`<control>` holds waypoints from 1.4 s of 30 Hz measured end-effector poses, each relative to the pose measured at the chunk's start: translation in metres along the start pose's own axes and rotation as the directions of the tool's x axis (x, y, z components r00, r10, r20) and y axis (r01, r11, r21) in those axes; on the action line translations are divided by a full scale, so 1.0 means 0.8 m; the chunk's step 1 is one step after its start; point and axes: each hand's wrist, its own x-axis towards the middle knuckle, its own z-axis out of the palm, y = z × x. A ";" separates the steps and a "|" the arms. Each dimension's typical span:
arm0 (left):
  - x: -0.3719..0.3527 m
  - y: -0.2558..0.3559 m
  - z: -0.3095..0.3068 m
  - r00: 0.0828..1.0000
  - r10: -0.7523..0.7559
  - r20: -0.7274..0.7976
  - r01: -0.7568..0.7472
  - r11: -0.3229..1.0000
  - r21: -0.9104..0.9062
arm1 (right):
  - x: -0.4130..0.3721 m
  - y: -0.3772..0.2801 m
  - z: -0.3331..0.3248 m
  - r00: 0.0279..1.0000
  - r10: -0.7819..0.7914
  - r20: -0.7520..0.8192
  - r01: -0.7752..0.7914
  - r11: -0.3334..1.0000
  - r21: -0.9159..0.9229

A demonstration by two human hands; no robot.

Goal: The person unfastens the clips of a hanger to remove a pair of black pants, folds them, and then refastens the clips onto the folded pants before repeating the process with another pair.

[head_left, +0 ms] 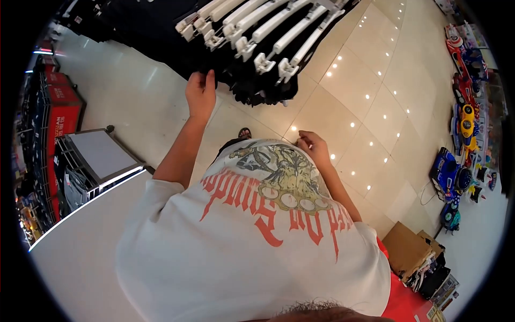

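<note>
We see black garments [228,67] ahead on white clip hangers [274,21], long axes slanting up-right, clips toward us. Left hand [201,99] half-curled at fabric, grip unclear; right hand [315,150] half-open, nothing visibly held.

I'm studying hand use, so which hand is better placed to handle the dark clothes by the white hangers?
Probably the left: the left hand is forward at the edge of the dark clothes, while the right hand is farther back, beside the shirt and apart from them.
</note>
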 end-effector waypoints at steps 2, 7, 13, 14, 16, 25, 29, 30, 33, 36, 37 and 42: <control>-0.031 -0.025 0.012 0.997 -0.053 -0.051 0.051 0.997 -0.053 | 0.006 0.078 -0.004 0.978 0.103 0.182 -0.103 0.995 -0.008; -0.142 -0.073 0.077 0.966 -0.208 0.153 0.173 0.962 0.213 | -0.006 0.278 -0.069 0.888 0.219 0.405 -0.114 0.956 -0.269; -0.180 -0.036 0.164 0.977 -0.163 0.141 0.118 0.953 0.280 | -0.003 0.334 -0.171 0.887 0.450 0.102 -0.450 0.893 -0.023; -0.176 -0.037 0.169 0.981 -0.162 0.107 0.128 0.955 0.266 | -0.004 0.348 -0.188 0.878 0.474 0.064 -0.457 0.871 -0.183; -0.164 -0.027 0.188 0.986 -0.162 0.048 0.146 0.962 0.230 | -0.012 0.419 -0.204 0.928 0.373 0.002 -0.349 0.870 -0.348; -0.184 -0.084 0.215 0.864 -0.504 -0.007 0.504 0.864 0.010 | -0.024 0.518 -0.271 0.825 0.553 0.115 -0.516 0.821 -0.245; -0.182 -0.160 0.230 0.799 -0.601 0.026 0.601 0.797 -0.051 | 0.013 0.507 -0.261 0.803 0.590 0.082 -0.571 0.802 -0.176; -0.179 -0.194 0.235 0.712 -0.701 0.039 0.686 0.682 -0.253 | 0.006 0.493 -0.265 0.808 0.583 0.083 -0.557 0.803 -0.213; -0.151 -0.118 0.264 0.463 -0.885 -0.048 0.713 0.341 0.612 | -0.048 0.585 -0.255 0.841 0.519 0.156 -0.445 0.825 -0.349; -0.122 -0.147 0.296 0.500 -0.863 -0.078 0.729 0.370 0.576 | 0.063 0.543 -0.258 0.985 0.170 0.004 -0.163 0.949 -0.269; -0.120 -0.165 0.298 0.534 -0.842 -0.071 0.711 0.402 0.576 | 0.101 0.564 -0.260 0.992 -0.108 -0.069 0.054 0.841 -0.538; -0.142 -0.210 0.300 0.673 -0.737 -0.061 0.626 0.524 0.578 | 0.246 0.380 -0.325 0.867 0.472 0.163 -0.392 0.845 -0.363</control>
